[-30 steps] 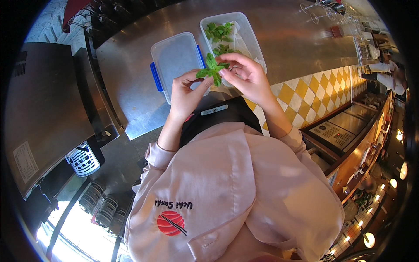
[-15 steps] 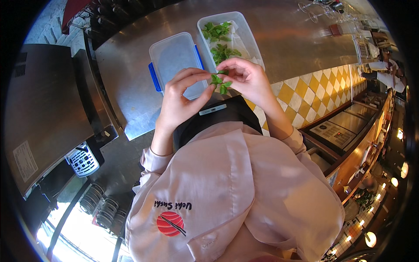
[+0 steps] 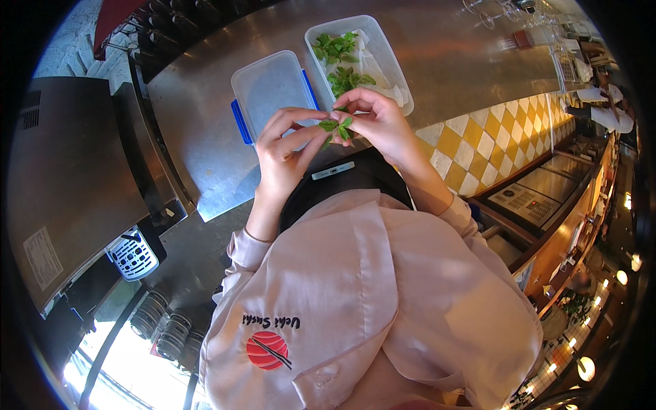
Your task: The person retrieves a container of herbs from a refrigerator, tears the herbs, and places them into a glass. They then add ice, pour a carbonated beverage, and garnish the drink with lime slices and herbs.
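Between my two hands is a small green mint sprig [image 3: 337,127], held in front of my body above the counter's near edge. My right hand [image 3: 380,123] pinches it from the right with thumb and fingers. From the left, my left hand [image 3: 287,140] closes thumb and fingertips on its leaves. Just beyond, an open clear plastic container [image 3: 403,85] holds mint bunches [image 3: 335,48] on white paper. Left of it lies a clear lid [image 3: 266,82] with blue clips, partly behind my left hand.
The steel counter [image 3: 198,102] spreads around the containers. A large steel machine [image 3: 75,184] stands at the left. Yellow and white tiles [image 3: 471,150] run along the right, beside a sunken steel unit [image 3: 540,198]. Glasses [image 3: 488,14] stand at the far right, near another person [image 3: 608,113].
Both hands have shifted slightly left with the mint sprig, and its leaves have turned between the fingers. The container and lid stay in place.
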A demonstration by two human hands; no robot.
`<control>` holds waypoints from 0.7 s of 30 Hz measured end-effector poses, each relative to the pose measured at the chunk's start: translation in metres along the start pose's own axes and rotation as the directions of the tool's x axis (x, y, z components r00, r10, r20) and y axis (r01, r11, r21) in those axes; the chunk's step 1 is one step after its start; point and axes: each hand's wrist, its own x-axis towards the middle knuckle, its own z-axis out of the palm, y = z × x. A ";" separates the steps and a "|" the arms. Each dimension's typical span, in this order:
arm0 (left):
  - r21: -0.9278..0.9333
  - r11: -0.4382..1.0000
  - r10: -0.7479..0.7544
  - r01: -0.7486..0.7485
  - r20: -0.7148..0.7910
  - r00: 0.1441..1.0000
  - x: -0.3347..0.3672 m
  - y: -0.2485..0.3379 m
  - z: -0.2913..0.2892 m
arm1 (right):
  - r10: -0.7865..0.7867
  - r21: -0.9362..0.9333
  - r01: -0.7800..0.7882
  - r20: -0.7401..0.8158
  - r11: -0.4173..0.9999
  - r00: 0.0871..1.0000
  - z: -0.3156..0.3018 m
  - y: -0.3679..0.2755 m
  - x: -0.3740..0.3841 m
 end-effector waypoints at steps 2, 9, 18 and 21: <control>0.008 1.000 0.004 -0.004 -0.014 1.000 -0.001 -0.003 0.002 | 0.016 0.066 -0.016 0.001 0.998 1.000 0.000 0.001 -0.001; -0.241 0.959 -0.172 0.150 -0.072 0.982 -0.014 -0.015 0.012 | 0.037 0.080 -0.040 0.043 0.996 0.998 -0.003 0.010 0.005; -0.713 0.603 -0.577 0.357 -0.081 0.813 -0.025 -0.014 0.026 | 0.016 0.146 -0.006 -0.068 0.989 0.998 -0.007 0.041 0.025; -0.680 0.652 -0.576 0.336 -0.156 0.802 -0.022 -0.013 0.023 | -0.007 0.082 0.009 -0.026 0.997 1.000 -0.009 0.042 0.021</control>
